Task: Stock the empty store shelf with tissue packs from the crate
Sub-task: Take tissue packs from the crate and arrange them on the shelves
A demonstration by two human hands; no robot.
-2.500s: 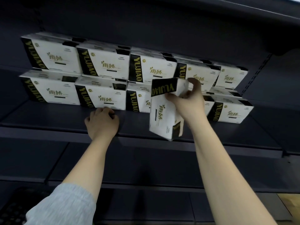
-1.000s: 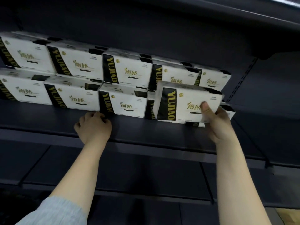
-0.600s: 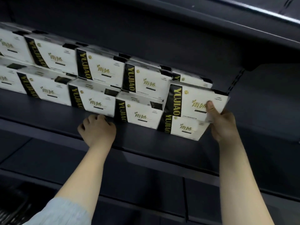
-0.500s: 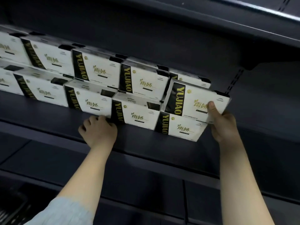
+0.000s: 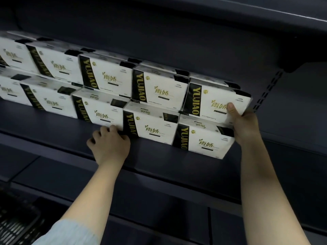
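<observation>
Shelf (image 5: 53,135) stocking: two tiers nearly filled.
Top-right pack (image 5: 215,101) is gripped by right hand (image 5: 246,126); left hand (image 5: 109,144), fingers curled, rests against lower packs (image 5: 150,128); crate (image 5: 16,225) contents unseen.

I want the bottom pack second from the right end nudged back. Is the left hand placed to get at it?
Probably yes: the left hand already rests at that pack's lower left corner, with bare shelf around it.
</observation>
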